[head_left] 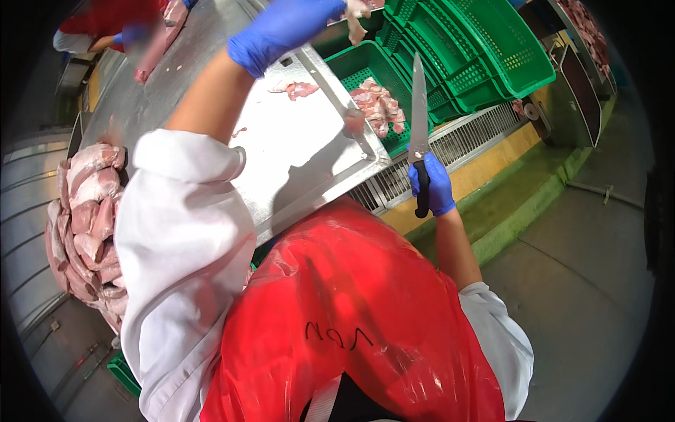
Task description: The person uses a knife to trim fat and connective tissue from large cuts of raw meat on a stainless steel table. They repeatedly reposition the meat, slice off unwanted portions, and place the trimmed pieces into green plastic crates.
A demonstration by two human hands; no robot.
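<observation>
Knife point(419, 105) in our right hand point(434, 181), scrap point(356, 24) in our left hand point(288, 32)

We keep 2 gloved hands well apart. Our right fingers are wrapped around the knife's black handle, its blade pointing away from us beyond that grip. Our left fingers are closed on the pale scrap, which hangs from their tips; the upper edge of the view cuts off part of this grip, so we cannot tell each finger's place.

Just nearer us than the left grip is the worktop point(271, 137), with a trimming point(302, 90) on it. Between the 2 grips, a green crate point(360, 59) holds meat pieces point(378, 107). More green crates point(503, 56) stand beyond the right grip, to its right. Well left of both grips lies a meat pile point(84, 218).
</observation>
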